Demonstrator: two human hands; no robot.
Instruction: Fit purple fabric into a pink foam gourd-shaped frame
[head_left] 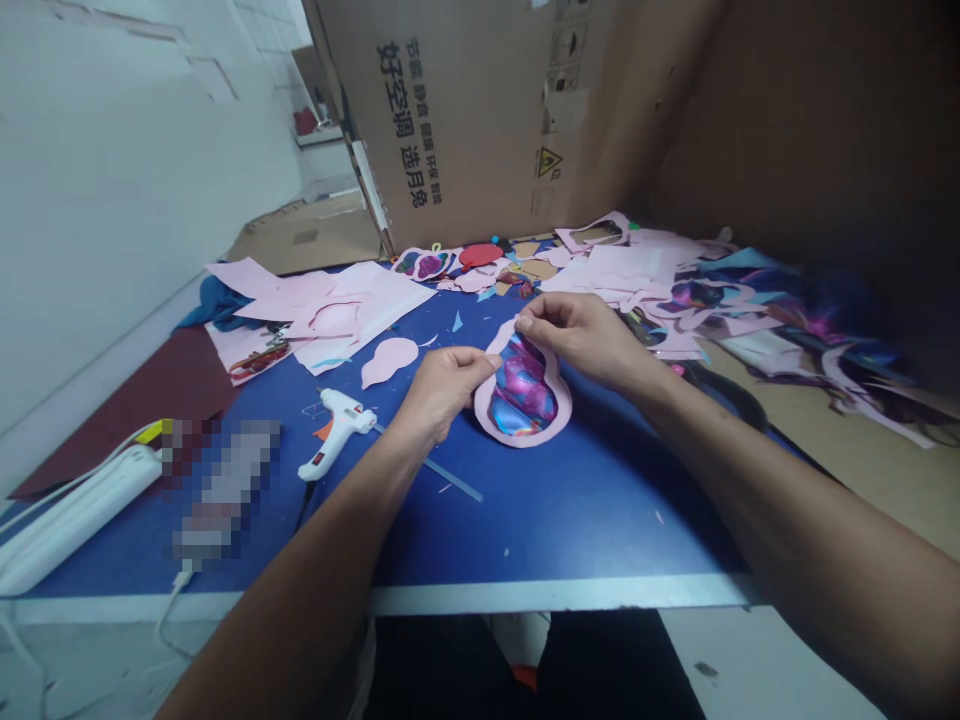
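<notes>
A gourd-shaped pink cutout [564, 408] with shiny purple and blue fabric in its middle is held up over the blue table. My left hand [451, 388] pinches its left edge near the waist. At its narrow top, the thumb and fingers of my right hand [576, 330] grip the rim. Left of my left hand lies a plain pink gourd-shaped piece [390, 361]. A white glue gun [335, 432] rests beside my left forearm, and a thin translucent strip [454, 478] lies just right of that arm.
Pink sheets [360, 310] with cut holes lie at the back left, and more pink and iridescent scraps [637, 270] are heaped at the back right. A large cardboard box [480, 120] stands behind. A white power strip [82, 510] sits at the left edge.
</notes>
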